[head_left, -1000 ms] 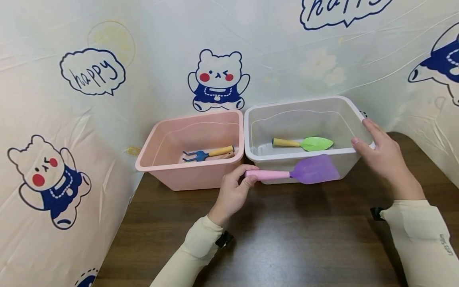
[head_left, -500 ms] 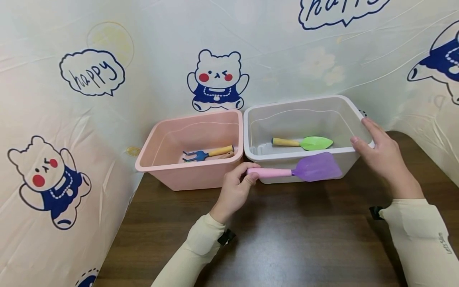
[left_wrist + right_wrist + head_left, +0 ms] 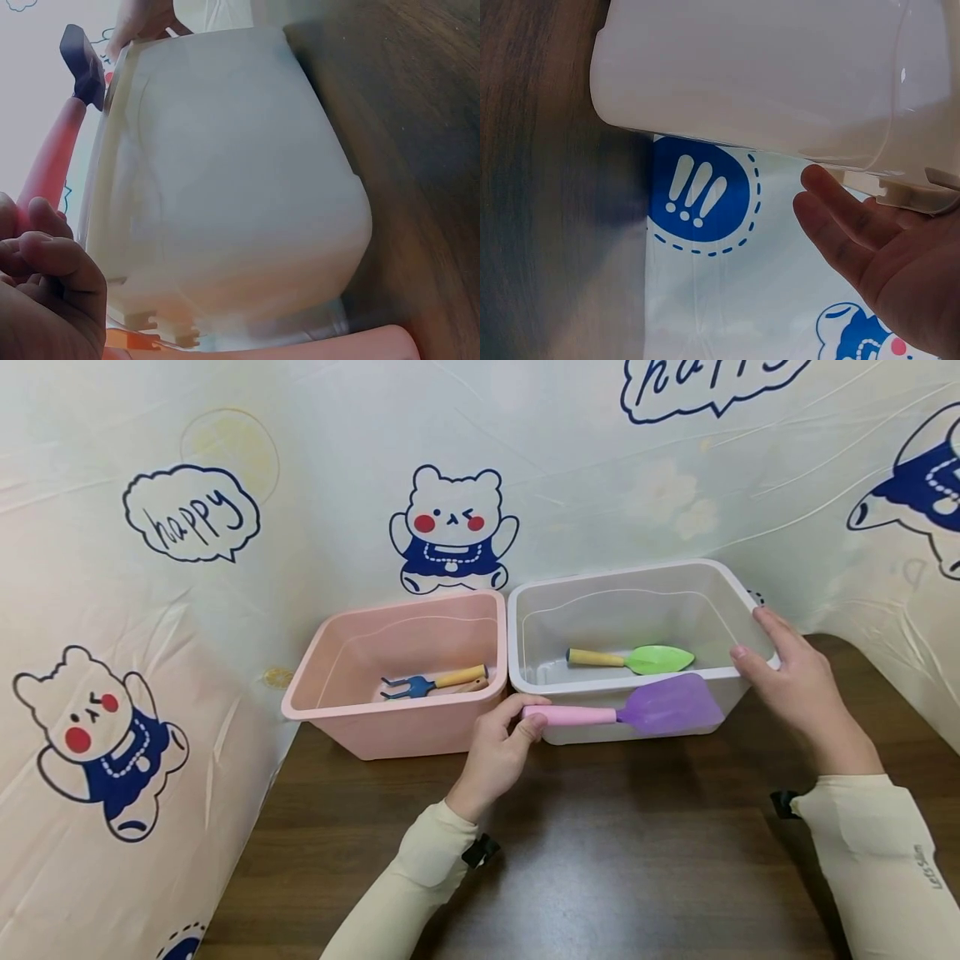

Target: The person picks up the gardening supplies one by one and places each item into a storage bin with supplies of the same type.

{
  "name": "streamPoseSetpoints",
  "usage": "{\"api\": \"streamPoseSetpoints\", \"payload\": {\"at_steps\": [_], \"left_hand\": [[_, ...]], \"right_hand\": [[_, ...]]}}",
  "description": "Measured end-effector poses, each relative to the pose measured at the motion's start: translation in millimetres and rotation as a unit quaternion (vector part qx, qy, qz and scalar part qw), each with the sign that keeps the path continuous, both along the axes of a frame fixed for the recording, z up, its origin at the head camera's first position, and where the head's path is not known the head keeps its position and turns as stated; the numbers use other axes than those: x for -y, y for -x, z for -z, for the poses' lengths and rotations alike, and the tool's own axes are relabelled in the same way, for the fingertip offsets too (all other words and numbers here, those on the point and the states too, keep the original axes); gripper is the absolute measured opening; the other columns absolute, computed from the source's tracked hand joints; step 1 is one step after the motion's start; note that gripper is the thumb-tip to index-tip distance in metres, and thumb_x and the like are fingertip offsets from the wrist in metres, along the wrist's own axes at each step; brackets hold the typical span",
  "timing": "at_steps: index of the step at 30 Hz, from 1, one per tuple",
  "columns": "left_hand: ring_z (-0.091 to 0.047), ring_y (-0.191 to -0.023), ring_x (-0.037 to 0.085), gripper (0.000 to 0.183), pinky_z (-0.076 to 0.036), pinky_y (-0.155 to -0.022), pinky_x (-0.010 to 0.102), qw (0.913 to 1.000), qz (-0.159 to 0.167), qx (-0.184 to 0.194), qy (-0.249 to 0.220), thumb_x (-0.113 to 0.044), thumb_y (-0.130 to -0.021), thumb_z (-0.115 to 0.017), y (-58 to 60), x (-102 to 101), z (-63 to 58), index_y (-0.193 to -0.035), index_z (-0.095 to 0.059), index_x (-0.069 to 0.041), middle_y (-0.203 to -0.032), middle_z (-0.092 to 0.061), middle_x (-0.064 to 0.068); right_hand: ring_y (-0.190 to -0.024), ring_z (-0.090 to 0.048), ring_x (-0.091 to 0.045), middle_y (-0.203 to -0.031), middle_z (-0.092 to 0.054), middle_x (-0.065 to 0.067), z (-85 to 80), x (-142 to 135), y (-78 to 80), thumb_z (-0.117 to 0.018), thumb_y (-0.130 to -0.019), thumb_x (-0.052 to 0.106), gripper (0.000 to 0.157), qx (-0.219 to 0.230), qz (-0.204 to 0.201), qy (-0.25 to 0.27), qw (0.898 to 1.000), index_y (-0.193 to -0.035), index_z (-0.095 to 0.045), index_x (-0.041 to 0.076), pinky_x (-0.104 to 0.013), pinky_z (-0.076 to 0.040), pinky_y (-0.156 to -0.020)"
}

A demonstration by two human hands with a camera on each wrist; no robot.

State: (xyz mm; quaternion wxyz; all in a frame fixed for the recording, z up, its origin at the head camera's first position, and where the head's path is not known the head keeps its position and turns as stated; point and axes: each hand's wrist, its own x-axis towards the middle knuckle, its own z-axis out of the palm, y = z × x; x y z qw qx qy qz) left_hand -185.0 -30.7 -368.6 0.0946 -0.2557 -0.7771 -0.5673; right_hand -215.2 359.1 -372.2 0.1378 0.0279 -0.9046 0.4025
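Note:
My left hand [image 3: 495,756] pinches the end of a pink handle belonging to a purple-bladed toy shovel [image 3: 671,704]. The shovel lies level in the air before the front wall of a light grey bin [image 3: 637,681], its blade pointing right. Around that bin's right front rim my right hand [image 3: 802,689] holds on, thumb over the rim and fingers along the outside, as the right wrist view shows of the fingers [image 3: 840,210]. Inside the grey bin lies a green trowel [image 3: 660,659] with a yellow handle.
A pink bin [image 3: 397,727] stands against the grey one on its left. It contains a blue hand fork [image 3: 420,685] with a yellow handle and a partly hidden wooden handle. A printed cloth [image 3: 330,485] hangs behind the brown wooden table [image 3: 600,860].
My left hand has carried the shovel slightly to the right and upward, along the front of the grey bin. My right hand stays on the bin's rim.

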Motion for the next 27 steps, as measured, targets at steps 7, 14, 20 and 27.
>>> {"api": "streamPoseSetpoints", "payload": {"at_steps": [7, 14, 20, 27], "left_hand": [[-0.053, -0.068, 0.016, 0.018, -0.044, -0.06, 0.027, 0.9998, -0.015, -0.011, -0.002, -0.013, -0.097, -0.067, 6.9, -4, -3.8, -0.11, -0.072, -0.002, -0.075, -0.059, 0.005], [-0.055, -0.07, 0.016, 0.018, -0.045, -0.062, 0.027, 0.9998, -0.014, 0.01, -0.004, -0.015, -0.1, -0.065, 14.2, -11, -10.2, -0.109, -0.072, -0.001, -0.074, -0.059, 0.005], [-0.058, -0.073, 0.016, 0.018, -0.045, -0.063, 0.027, 0.9993, -0.022, 0.028, 0.007, -0.018, -0.1, -0.065, 18.8, -19, -19.9, -0.109, -0.073, -0.004, -0.075, -0.061, 0.005], [-0.059, -0.077, 0.018, 0.021, -0.044, -0.064, 0.028, 0.9988, -0.02, 0.043, 0.005, -0.019, -0.102, -0.063, 22.7, -25, -31.6, -0.112, -0.072, -0.003, -0.077, -0.062, 0.005]], "right_hand": [[-0.143, -0.021, -0.055, -0.165, -0.019, -0.02, -1.0, 1, -0.3, -0.051, -0.102, 0.039, 0.071, 0.001, -0.001, 0.001, 1.0, -0.162, -0.024, 0.011, -0.073, -0.017, -0.109], [-0.143, -0.02, -0.055, -0.165, -0.017, -0.02, -1.3, 1, -0.3, -0.05, -0.103, 0.039, 0.071, 0.01, -0.002, 0.004, 1.0, -0.162, -0.023, 0.012, -0.073, -0.016, -0.109], [-0.143, -0.021, -0.056, -0.165, -0.018, -0.021, -2.3, 1, -0.5, -0.05, -0.103, 0.039, 0.071, 0.006, -0.001, -0.001, 1.0, -0.162, -0.023, 0.012, -0.074, -0.017, -0.108], [-0.144, -0.018, -0.055, -0.166, -0.015, -0.018, -2.4, 2, -2.2, -0.05, -0.103, 0.04, 0.071, 0.009, -0.004, 0.0, 1.0, -0.163, -0.021, 0.014, -0.075, -0.016, -0.107]]}}
